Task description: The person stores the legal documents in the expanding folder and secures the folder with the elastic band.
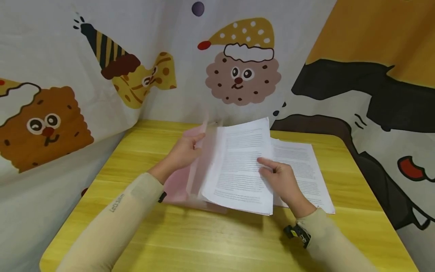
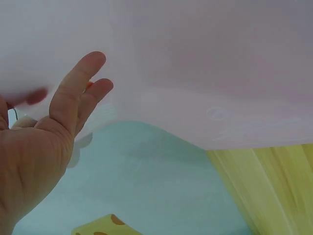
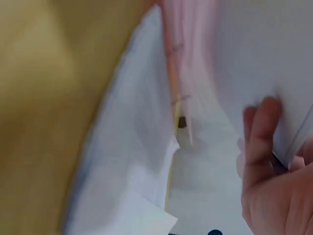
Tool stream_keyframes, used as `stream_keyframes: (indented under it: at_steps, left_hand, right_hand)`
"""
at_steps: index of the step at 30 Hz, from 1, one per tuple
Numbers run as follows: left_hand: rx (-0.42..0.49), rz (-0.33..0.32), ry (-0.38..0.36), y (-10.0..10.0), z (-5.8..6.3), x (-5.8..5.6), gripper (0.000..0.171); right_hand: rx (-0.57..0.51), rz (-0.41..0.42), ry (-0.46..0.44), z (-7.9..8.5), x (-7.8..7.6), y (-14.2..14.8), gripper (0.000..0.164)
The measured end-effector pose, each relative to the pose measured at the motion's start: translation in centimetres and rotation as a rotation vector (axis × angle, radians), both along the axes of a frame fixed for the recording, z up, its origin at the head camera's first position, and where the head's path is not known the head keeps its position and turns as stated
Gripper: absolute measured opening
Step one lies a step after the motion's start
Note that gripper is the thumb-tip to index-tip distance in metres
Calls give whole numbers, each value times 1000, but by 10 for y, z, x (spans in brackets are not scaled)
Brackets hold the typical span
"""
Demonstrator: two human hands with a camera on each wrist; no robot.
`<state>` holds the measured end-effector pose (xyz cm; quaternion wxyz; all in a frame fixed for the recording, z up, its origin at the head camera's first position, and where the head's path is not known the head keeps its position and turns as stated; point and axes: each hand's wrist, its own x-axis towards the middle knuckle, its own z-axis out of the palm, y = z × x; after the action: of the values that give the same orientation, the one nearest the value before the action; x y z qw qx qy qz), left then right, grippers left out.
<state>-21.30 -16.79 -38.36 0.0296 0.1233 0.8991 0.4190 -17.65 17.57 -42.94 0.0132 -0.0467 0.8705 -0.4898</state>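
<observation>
A pink translucent folder (image 1: 176, 185) lies on the table with its clear-looking cover raised. At the left side of that cover, my left hand (image 1: 185, 151) holds the edge between thumb and fingers; the left wrist view shows the pale sheet (image 2: 195, 73) spread past its fingers (image 2: 68, 98). My right hand (image 1: 282, 179) pinches a stack of printed sheets (image 1: 242, 166) by its right edge, thumb in front. The stack stands tilted, its left side against the folder's cover. In the right wrist view the fingers (image 3: 261, 132) show behind the paper.
More printed sheets (image 1: 302, 173) lie on the yellow wood-grain table (image 1: 210, 241), right of the held stack and partly under it. A curtain (image 1: 176, 22) with cartoon figures hangs behind and along the sides of the table.
</observation>
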Motion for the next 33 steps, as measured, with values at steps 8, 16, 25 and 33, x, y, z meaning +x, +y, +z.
stream_keyframes:
  at_steps: [8,16,25,33]
  left_hand:
    - [-81,-61,43,6,4,-3,62]
    - [-138,-96,9,15,10,-5,63]
    - [-189,-81,18,19,9,-5,68]
    - [-182,-68,2,26,2,-2,66]
  right_hand:
    - [-44,105,-171,18,-35,7,44]
    - [-29,108,-164,10,-52,-3,42]
    - [-103,77,-136,-12,-39,-39,42]
    - [-125,48,-137,-26,-30,-89,44]
